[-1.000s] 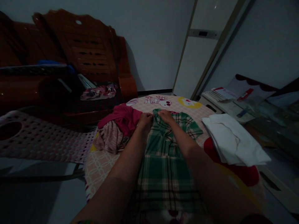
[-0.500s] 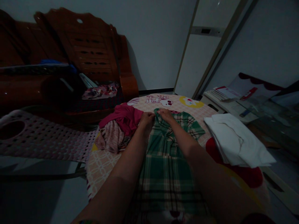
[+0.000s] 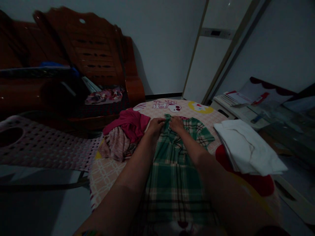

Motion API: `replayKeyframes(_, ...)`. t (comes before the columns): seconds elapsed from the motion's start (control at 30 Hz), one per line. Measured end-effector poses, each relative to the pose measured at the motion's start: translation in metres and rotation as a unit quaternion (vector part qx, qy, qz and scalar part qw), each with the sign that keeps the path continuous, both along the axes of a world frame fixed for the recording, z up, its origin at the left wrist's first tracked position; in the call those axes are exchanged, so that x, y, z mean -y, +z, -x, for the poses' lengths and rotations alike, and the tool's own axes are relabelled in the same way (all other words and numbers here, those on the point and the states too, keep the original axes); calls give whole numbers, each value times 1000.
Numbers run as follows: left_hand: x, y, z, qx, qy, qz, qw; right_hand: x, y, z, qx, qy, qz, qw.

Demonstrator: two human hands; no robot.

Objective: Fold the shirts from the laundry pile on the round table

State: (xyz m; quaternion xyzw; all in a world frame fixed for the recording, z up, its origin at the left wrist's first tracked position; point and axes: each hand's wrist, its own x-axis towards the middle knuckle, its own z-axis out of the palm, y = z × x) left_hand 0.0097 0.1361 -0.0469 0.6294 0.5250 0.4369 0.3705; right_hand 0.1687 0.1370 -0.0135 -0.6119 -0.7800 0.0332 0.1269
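A green plaid dress (image 3: 176, 183) lies spread lengthwise over the round table, its top end away from me and its short sleeve out to the right. My left hand (image 3: 155, 126) pinches the dress at the upper left edge of its top end. Close beside it, my right hand (image 3: 176, 124) has its fingers closed on the cloth near the collar. The fabric is bunched and creased between and below both hands. Left of my left hand sits a crumpled heap: a magenta garment (image 3: 131, 123) over a brownish patterned one (image 3: 115, 142).
A folded white cloth stack (image 3: 246, 147) rests on the right of the patterned tablecloth (image 3: 108, 177). A woven chair (image 3: 56, 142) stands at left, a wooden sofa (image 3: 93, 55) behind it. Papers (image 3: 236, 98) lie on a low cabinet at right. A tall white appliance (image 3: 209, 62) stands at the back.
My right hand has shifted slightly right and lower on the dress's top end, and my left hand has moved slightly right. The view has shifted a little.
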Motion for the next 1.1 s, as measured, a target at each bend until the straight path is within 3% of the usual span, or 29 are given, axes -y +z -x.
replayKeyframes(0.17, 6, 12, 1, -117, -7, -16, 993, 15, 14, -20, -31, -61, -16, 998)
replayKeyframes(0.33, 10, 12, -1, -105, 0, 15, 994, 41, 26, -52, 26, -114, -6, 993)
replayKeyframes(0.5, 8, 10, -5, -94, 17, -7, 995, 53, 18, -62, 54, -122, 21, 991)
replayKeyframes(0.7, 2, 9, -9, -224, 8, -58, 973, 44, 1, -68, 24, -121, -17, 992)
replayKeyframes(0.9, 8, 10, -16, -312, -6, -74, 947, 41, 1, -72, 26, -120, -3, 992)
replayKeyframes(1.1, 8, 12, -12, -285, 59, -67, 954, 39, -2, -72, -10, -120, -43, 992)
